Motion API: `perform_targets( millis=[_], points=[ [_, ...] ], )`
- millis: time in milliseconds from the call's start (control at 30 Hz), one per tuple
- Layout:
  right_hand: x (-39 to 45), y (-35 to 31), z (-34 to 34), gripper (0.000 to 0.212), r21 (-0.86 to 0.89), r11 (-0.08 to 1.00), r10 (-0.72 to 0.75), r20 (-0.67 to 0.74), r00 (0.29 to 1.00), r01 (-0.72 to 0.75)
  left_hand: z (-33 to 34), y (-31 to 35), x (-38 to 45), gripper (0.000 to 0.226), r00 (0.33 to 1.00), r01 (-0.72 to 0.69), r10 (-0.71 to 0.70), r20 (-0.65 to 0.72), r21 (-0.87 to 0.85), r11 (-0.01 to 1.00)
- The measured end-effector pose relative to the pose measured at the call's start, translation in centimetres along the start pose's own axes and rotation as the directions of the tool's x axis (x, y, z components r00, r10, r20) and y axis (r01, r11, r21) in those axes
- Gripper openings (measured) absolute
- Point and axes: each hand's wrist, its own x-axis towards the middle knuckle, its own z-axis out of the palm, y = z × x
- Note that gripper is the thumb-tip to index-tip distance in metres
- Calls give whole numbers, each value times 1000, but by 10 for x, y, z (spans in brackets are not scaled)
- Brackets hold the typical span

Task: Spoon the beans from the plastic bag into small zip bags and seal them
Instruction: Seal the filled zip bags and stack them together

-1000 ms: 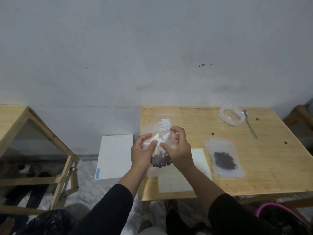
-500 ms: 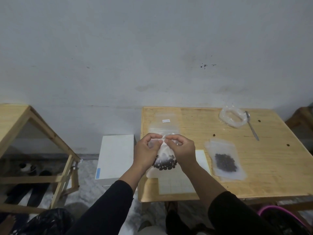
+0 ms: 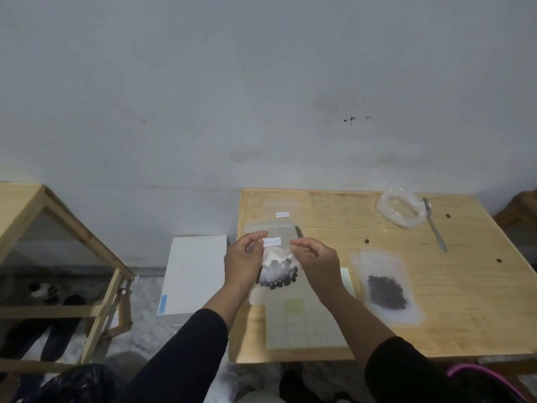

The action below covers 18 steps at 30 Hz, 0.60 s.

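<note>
I hold a small clear zip bag (image 3: 277,267) upright above the near left part of the wooden table (image 3: 465,286); dark beans sit in its lower half. My left hand (image 3: 244,264) pinches its top left edge and my right hand (image 3: 318,264) pinches its top right edge. A second zip bag (image 3: 386,289) with dark beans lies flat on the table to the right. The rolled-down plastic bag (image 3: 399,207) stands at the far right, with a metal spoon (image 3: 434,225) lying beside it. Another flat clear zip bag (image 3: 283,210) lies behind my hands.
A pale gridded mat (image 3: 302,330) lies at the table's near edge. Three loose beans lie on the tabletop, one of them (image 3: 367,240) near the middle. A white box (image 3: 194,271) stands left of the table, and a wooden frame (image 3: 58,234) further left. A pink-rimmed bin (image 3: 482,373) sits bottom right.
My hands have moved apart along the top of the bag, from pinching close together at its middle to pinching near its two upper corners. The bag now hangs flatter and wider.
</note>
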Motion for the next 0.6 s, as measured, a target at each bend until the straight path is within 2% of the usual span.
perform_targets(
  millis=[200, 467, 600],
  points=[
    [37, 8, -10, 13, -80, 996, 44, -62, 997, -49, 15, -2, 33, 16, 997, -4, -7, 76, 149, 989],
    [109, 23, -14, 15, -164, 979, 103, -102, 989, -119, 47, 0, 89, 24, 996, 94, -93, -14, 182, 979],
    [139, 31, -10, 20, -272, 956, 110, -21, 994, -112, 60, -2, 112, 25, 989, 134, -118, -85, 208, 969]
  ],
)
